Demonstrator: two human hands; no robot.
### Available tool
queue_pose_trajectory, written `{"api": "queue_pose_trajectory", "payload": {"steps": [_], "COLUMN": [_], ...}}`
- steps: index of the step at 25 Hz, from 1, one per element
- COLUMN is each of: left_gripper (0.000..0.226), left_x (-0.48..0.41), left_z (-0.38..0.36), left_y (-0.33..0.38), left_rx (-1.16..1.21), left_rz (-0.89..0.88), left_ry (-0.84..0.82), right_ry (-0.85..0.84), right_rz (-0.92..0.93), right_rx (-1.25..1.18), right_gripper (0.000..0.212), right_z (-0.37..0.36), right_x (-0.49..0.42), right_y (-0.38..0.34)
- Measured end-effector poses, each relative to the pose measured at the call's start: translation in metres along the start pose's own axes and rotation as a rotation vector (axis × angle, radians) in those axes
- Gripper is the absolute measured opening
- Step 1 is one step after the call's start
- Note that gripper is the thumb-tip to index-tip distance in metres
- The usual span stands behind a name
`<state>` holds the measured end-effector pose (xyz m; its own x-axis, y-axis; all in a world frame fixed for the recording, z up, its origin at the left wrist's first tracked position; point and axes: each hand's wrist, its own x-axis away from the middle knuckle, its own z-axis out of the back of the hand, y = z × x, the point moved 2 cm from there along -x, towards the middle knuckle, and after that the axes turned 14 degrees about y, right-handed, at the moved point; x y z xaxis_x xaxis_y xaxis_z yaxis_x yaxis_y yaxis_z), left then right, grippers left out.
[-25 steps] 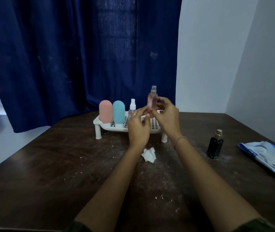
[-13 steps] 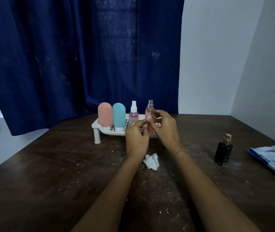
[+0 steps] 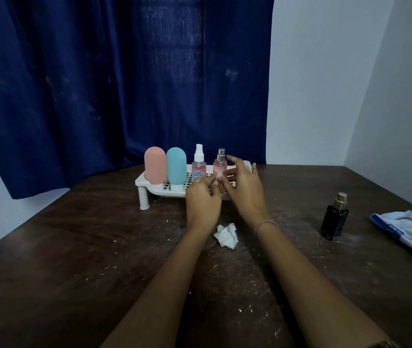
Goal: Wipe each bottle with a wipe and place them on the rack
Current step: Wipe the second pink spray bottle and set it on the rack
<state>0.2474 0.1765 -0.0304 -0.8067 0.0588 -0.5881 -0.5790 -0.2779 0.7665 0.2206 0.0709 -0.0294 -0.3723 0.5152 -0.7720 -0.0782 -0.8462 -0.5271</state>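
Pink silver-capped bottle stands upright on rack.

Dark blue curtain over a window, pale walls, dusty dark wooden table.

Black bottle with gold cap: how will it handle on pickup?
The black bottle looks like thick glass, so probably heavy for its size and breakable if dropped. Its glossy flat sides may be slippery. Squarish base, standing upright on the table: unlikely to roll, but it could tip if pushed high.
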Motion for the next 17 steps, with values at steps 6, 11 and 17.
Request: {"api": "queue_pose_trajectory", "payload": {"steps": [6,11,17], "left_gripper": [0.034,0.033,0.03], "left_x": [-0.0004,-0.0034,-0.0055], "left_z": [0.0003,-0.0038,-0.0036], "left_y": [-0.0018,-0.0064,-0.0093], "left_rx": [-0.02,-0.088,-0.115], "left_rz": [0.029,0.003,0.006], "left_ry": [-0.011,0.013,0.044], "right_ry": [-0.053,-0.139,-0.147], "right_rz": [0.071,0.171,0.132], "right_rx": [0.062,0.221,0.231], "right_gripper": [0.054,0.057,0.056], "right_z": [0.0019,0.0039,-0.0001], "right_x": [0.0029,0.0042,0.0006], "right_y": [-0.0066,-0.0103,-0.0059]}}
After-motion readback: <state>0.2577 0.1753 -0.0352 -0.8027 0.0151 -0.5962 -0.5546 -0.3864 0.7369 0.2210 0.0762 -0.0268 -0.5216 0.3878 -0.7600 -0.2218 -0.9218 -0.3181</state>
